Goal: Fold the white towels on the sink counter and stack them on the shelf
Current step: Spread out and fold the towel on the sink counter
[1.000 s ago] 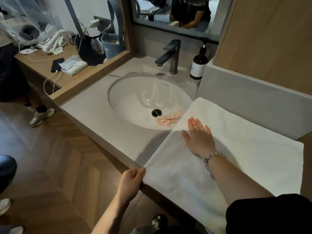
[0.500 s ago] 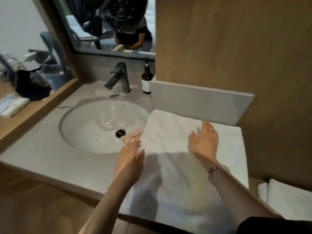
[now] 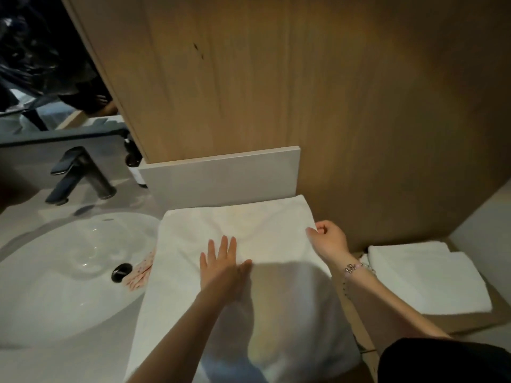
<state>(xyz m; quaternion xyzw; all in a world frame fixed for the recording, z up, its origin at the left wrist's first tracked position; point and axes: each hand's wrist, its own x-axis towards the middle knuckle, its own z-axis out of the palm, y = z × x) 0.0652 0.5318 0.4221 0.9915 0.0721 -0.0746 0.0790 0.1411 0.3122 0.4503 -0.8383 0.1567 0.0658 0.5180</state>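
Observation:
A white towel [image 3: 265, 225] lies folded in a long strip on the sink counter [image 3: 25, 214], right of the basin, its near end hanging over the front edge. My left hand [image 3: 221, 266] lies flat on the towel's middle with fingers straight. My right hand [image 3: 329, 239] pinches the towel's right edge near the far corner. Two folded white towels [image 3: 423, 277] lie on the lower wooden shelf [image 3: 470, 322] to the right.
The white basin [image 3: 63, 277] with a pink patterned cloth [image 3: 139, 275] by the drain sits on the left. A dark faucet [image 3: 80, 175] and a brown bottle [image 3: 134, 164] stand behind it. A grey backsplash [image 3: 221, 178] and wood panel [image 3: 304, 78] rise behind the towel.
The towel has been folded narrower. My left hand let go of the corner and moved onto the towel's middle. My right hand went from flat on the towel to its right edge. The view swung right.

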